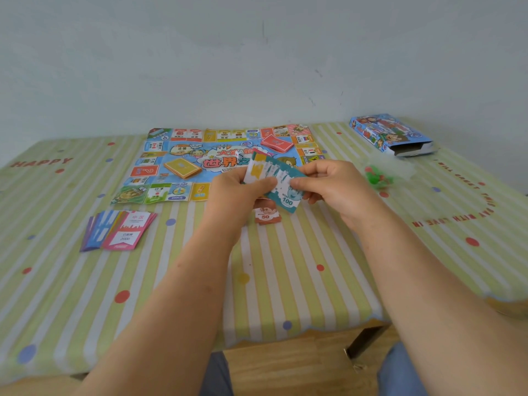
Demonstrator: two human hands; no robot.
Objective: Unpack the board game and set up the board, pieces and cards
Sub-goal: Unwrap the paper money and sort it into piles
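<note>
The paper game board (183, 155) lies unfolded at the back middle of the table. A yellow card deck (183, 168) and a red card deck (276, 144) sit on it, with a white die (241, 154) between them. My left hand (238, 192) grips a fanned stack of play money (270, 174). My right hand (333, 184) pinches the teal 100 note (287, 197) at the front of that stack. A brown 50 note pile (266, 215) lies on the cloth below my hands. Fanned property cards (120, 231) lie at the front left.
The open blue game box (391, 134) lies at the back right. A clear bag of green and red pieces (380, 175) sits right of my hands. The striped tablecloth (285, 281) covers the table; its front edge is near my knees.
</note>
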